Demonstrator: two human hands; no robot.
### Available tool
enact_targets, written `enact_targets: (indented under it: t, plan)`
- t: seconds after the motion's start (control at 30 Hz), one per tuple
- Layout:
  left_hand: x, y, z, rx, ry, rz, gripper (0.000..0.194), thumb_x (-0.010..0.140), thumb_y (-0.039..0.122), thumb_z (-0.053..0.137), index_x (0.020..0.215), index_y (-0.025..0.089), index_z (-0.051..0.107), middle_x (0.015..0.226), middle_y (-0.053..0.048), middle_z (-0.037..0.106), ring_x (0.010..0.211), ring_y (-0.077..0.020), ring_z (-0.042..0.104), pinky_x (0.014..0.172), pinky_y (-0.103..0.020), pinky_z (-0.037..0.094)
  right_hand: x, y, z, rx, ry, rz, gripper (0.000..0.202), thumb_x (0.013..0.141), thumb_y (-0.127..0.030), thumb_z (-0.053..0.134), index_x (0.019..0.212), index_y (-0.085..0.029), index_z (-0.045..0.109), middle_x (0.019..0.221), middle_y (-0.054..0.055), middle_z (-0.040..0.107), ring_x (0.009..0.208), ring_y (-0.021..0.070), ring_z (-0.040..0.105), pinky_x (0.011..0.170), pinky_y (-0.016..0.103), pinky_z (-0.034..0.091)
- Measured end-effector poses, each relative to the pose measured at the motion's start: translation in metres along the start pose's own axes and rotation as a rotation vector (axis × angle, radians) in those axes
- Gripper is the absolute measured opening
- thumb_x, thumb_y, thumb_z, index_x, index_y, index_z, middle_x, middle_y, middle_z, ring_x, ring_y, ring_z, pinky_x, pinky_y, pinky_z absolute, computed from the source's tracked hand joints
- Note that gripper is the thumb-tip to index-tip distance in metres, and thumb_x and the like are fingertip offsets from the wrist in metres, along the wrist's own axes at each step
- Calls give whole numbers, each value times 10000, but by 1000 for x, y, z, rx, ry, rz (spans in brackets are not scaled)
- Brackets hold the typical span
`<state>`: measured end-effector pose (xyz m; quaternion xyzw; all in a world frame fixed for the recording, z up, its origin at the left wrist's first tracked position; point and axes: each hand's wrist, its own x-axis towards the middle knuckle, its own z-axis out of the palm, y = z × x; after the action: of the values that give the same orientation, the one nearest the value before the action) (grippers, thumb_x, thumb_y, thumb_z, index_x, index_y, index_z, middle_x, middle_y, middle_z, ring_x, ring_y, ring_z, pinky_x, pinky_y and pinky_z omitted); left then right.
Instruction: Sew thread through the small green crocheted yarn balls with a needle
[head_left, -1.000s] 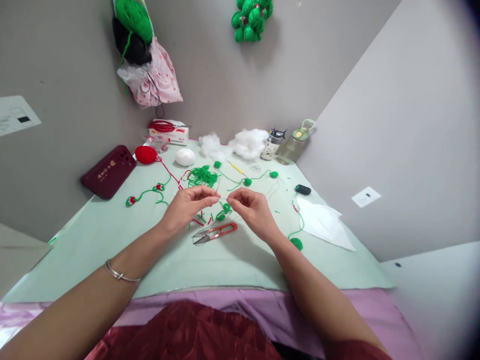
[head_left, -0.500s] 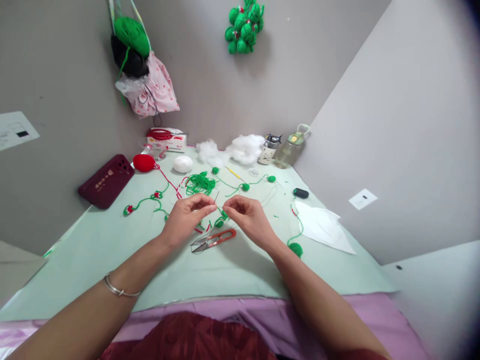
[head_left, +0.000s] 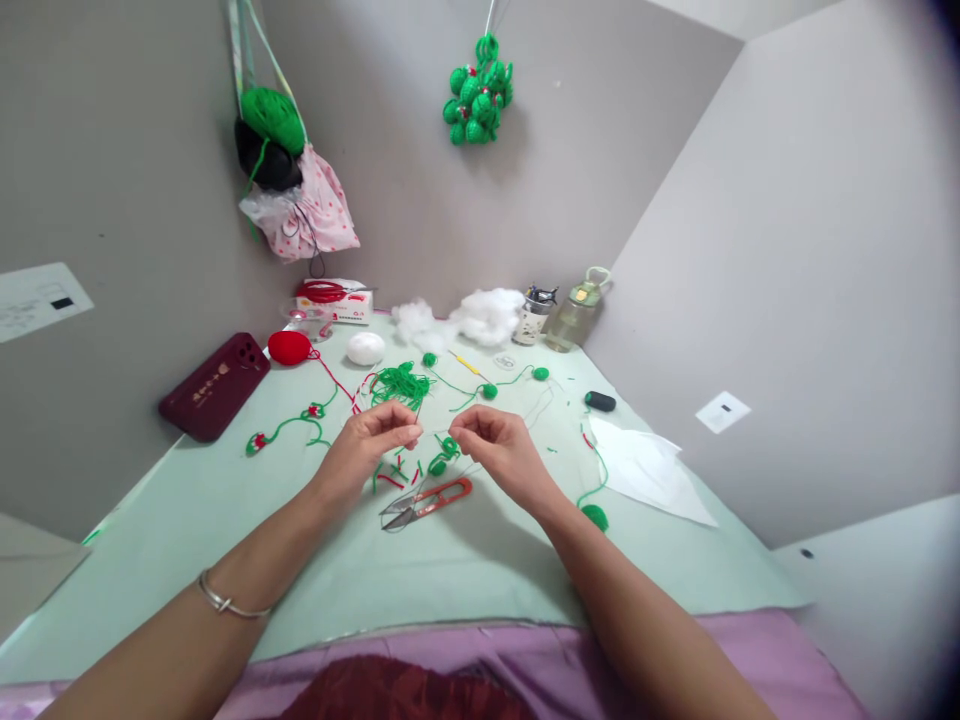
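My left hand pinches a thin dark needle that points upward from the fingertips. Across a small gap, my right hand is closed in a pinch, with a fine thread seeming to run from its fingertips. Between and just below both hands lies a small green knitted piece. Orange-handled thread snips rest nearer to me, a dark thread looped around their blades. Red and green yarn snippets are scattered beside my left hand. Behind it sits a tangle of green yarn.
Farther back are a red yarn ball, a white ball, white stuffing, a pen cup and a bottle. A maroon phone leans at left; white sheets lie at right.
My hands have moved slightly apart, the left one shifting left with the needle, now more upright. The whole view has tilted up, so the table things appear lower.
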<state>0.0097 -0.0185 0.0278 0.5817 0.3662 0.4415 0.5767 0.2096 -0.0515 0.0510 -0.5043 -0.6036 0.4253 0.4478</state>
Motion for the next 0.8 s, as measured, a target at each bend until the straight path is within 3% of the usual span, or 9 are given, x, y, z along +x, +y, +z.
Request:
enact_targets:
  t: [0.47, 0.63, 0.8]
  plan:
    - [2, -3, 2, 34, 102, -17, 258, 715, 425, 831, 800, 207, 722, 811, -2, 669, 787, -164, 578, 783, -304, 454, 0, 1, -3, -15, 64, 7, 204, 806, -371, 676, 764, -173, 655, 630, -21, 541, 588, 109, 464, 576, 257, 371]
    - [-1, -4, 6, 56, 95, -52, 332, 719, 437, 820, 958, 217, 750, 835, -19, 682, 760, -169, 581, 680, -290, 451, 0, 1, -2, -13, 50, 8, 196, 808, -362, 674, 765, -172, 650, 628, -23, 541, 591, 107, 462, 579, 253, 375]
    - [-2, -2, 9, 97, 105, -27, 268, 718, 446, 799, 805, 206, 716, 785, -13, 657, 727, -169, 564, 685, -300, 447, -1, 0, 0, 13, 25, 11, 179, 791, -349, 675, 769, -173, 660, 631, -24, 548, 594, 103, 465, 581, 247, 381]
